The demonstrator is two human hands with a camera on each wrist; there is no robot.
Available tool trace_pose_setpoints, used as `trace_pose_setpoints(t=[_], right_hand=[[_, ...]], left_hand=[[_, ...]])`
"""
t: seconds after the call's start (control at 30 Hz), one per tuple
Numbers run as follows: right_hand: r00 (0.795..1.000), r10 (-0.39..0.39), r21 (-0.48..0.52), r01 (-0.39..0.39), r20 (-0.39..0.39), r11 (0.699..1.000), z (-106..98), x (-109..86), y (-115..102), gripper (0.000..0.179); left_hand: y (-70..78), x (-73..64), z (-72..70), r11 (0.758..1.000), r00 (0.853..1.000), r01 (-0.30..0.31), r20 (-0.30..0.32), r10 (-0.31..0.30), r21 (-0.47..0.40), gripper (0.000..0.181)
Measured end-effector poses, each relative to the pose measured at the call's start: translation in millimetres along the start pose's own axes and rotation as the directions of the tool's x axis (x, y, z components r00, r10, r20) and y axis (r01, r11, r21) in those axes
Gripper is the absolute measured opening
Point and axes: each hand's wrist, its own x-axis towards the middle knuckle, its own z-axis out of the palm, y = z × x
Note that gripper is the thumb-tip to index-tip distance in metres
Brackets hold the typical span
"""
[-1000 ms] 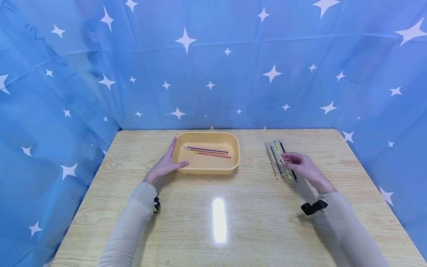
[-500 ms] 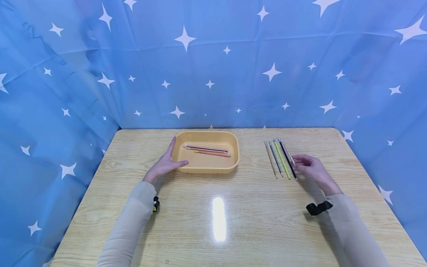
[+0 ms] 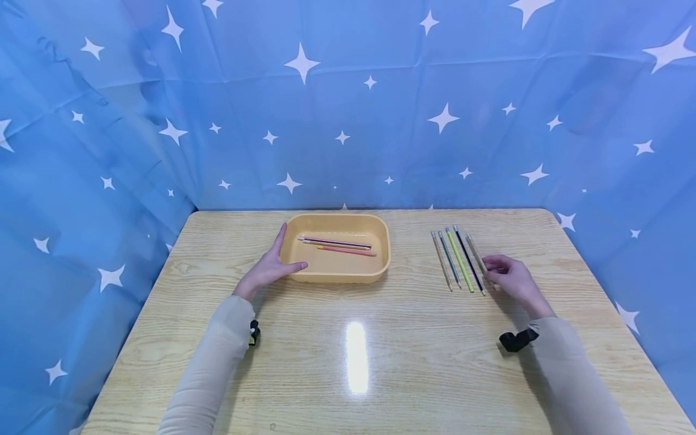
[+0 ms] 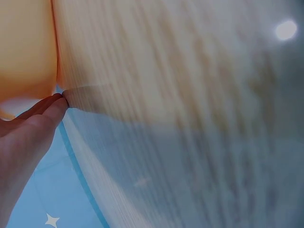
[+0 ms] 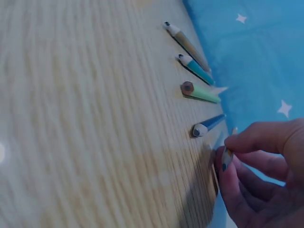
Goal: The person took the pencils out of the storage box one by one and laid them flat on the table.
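A yellow tray [image 3: 337, 278] holds three coloured pencils [image 3: 337, 244]. My left hand [image 3: 270, 266] rests with straight fingers against the tray's left wall [image 4: 23, 47], thumb on its front corner. On the right, several pencils [image 3: 455, 260] lie side by side on the wooden table [image 3: 353, 338]. My right hand [image 3: 493, 273] pinches the near end of a beige pencil [image 3: 476, 251] at the right end of that row, beside the dark blue pencil [image 5: 207, 126]. In the right wrist view, fingertips [image 5: 256, 142] hold the beige pencil's end [image 5: 227, 158] just above the table.
A blue star-patterned cloth [image 3: 348, 109] walls in the table at the back and both sides. A lamp's bright reflection [image 3: 356, 356] lies on the table's middle. Both wrists wear black straps [image 3: 513, 340].
My right hand has carried the beige pencil from above the row over to its right end and lowered it beside the dark blue one. The left hand has not moved.
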Motion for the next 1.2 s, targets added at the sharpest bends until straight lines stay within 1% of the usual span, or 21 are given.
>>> trace_pose_setpoints(t=[0.17,0.3,0.37,0.6,0.7,0.83,1.0,1.03,1.2], right_hand=[[0.999,-0.013,-0.1,0.01,-0.033,0.995,4.6,3.0,-4.0,0.034],[0.999,-0.014,-0.133,0.008,-0.048,0.991,6.9,5.1,-4.6,0.032],[0.999,-0.005,-0.133,-0.001,-0.051,0.991,7.5,6.0,-3.8,0.031],[0.998,0.014,-0.134,-0.021,-0.054,0.991,9.2,8.5,0.4,0.03],[0.998,0.008,-0.134,-0.015,-0.057,0.991,9.5,7.6,0.9,0.029],[0.998,0.0,-0.136,-0.007,-0.055,0.991,10.2,6.3,0.0,0.03],[0.999,-0.003,-0.138,-0.004,-0.05,0.99,10.7,5.5,-1.6,0.03],[0.999,-0.005,-0.14,-0.002,-0.05,0.99,10.6,5.5,-1.9,0.03],[0.999,-0.008,-0.155,0.0,-0.051,0.988,9.8,5.6,-2.6,0.029]], left_hand=[[-0.3,0.7,-0.5,1.0,1.0,-0.009,0.002,0.009,0.005,0.107],[-2.9,2.4,-0.2,1.0,1.0,-0.015,0.003,0.015,0.006,0.107],[-5.2,4.0,-0.3,1.0,1.0,-0.016,0.004,0.015,0.003,0.107],[-37.0,21.7,0.9,1.0,1.0,-0.006,-0.015,0.006,0.001,0.112],[-40.4,23.3,1.2,1.0,1.0,-0.004,-0.026,0.004,0.013,0.113],[-41.1,23.0,1.2,1.0,0.999,-0.007,-0.033,0.008,0.01,0.113],[-38.8,21.8,1.0,1.0,1.0,-0.016,-0.023,0.016,-0.002,0.112],[-36.8,20.8,1.0,1.0,1.0,-0.017,-0.019,0.016,-0.008,0.112],[-14.1,8.8,-0.6,1.0,1.0,-0.015,0.0,0.015,-0.012,0.109]])
